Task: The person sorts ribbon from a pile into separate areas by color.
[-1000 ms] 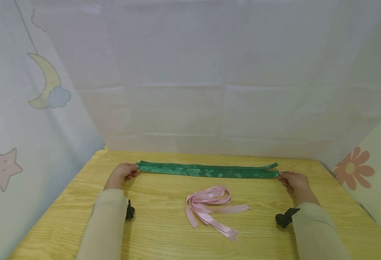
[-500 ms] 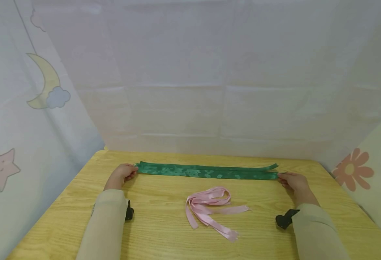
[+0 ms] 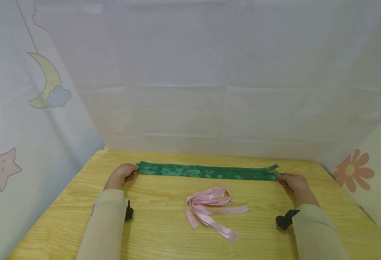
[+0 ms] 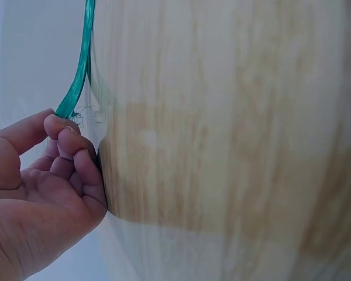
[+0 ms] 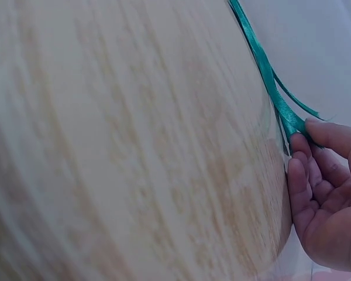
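Left hand (image 3: 122, 174), right hand (image 3: 296, 182): firm pinches on green ribbon (image 3: 206, 172)

Booth (image 3: 177, 79): cartoon-printed sheets (image 3: 24, 126), wooden table (image 3: 158, 224)

I had two hands (image 3: 122, 176) (image 3: 296, 184), two sleeves (image 3: 104, 224), two wrist cameras (image 3: 129, 212), one wooden table (image 3: 158, 227). One green ribbon band (image 3: 190, 171), one pink ribbon bundle (image 3: 197, 203), strands uncountable. Prints: one moon (image 3: 52, 74), one star (image 3: 1, 167), one orange flower (image 3: 350, 169).

Wooden table (image 3: 158, 227), looped pink ribbon (image 3: 201, 206), green ribbon (image 3: 206, 173)
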The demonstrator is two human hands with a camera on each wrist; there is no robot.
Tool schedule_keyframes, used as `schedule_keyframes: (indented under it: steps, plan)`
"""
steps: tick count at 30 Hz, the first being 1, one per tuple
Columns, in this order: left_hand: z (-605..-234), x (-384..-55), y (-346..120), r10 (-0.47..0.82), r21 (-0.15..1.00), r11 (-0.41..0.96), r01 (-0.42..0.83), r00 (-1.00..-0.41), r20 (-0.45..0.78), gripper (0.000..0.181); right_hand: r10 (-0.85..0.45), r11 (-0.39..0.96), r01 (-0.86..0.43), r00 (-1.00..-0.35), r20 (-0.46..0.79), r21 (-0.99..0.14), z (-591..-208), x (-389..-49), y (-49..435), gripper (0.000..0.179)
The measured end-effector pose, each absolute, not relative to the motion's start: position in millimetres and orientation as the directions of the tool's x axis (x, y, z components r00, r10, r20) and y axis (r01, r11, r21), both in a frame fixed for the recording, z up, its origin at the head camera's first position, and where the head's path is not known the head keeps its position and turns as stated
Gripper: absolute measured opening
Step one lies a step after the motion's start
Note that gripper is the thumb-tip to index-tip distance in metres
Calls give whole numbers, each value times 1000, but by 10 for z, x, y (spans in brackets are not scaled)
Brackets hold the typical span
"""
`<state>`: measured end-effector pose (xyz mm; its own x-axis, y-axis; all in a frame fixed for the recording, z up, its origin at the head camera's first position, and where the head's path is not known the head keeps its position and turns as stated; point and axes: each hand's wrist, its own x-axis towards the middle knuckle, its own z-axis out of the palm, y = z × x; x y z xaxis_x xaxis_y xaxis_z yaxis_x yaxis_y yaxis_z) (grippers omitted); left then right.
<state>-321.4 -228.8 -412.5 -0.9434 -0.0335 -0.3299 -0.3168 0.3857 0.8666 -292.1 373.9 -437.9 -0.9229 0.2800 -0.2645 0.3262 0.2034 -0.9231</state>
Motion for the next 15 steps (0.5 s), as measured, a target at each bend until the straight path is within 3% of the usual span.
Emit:
schedule_keyframes:
  steps: [6, 15]
  plan:
    - [-4138, -3226, -2283, -37, 863, 395, -315, -944, -328, 25, 283, 194, 324, -922, -263, -926, -4360, -2912, 3747, 53]
    - [-4144, -3237, -2303, -35, 871, 368, -327, -941, -338, 36, 288, 208, 325, -922, -260, -923, -4326, -2879, 3734, 64]
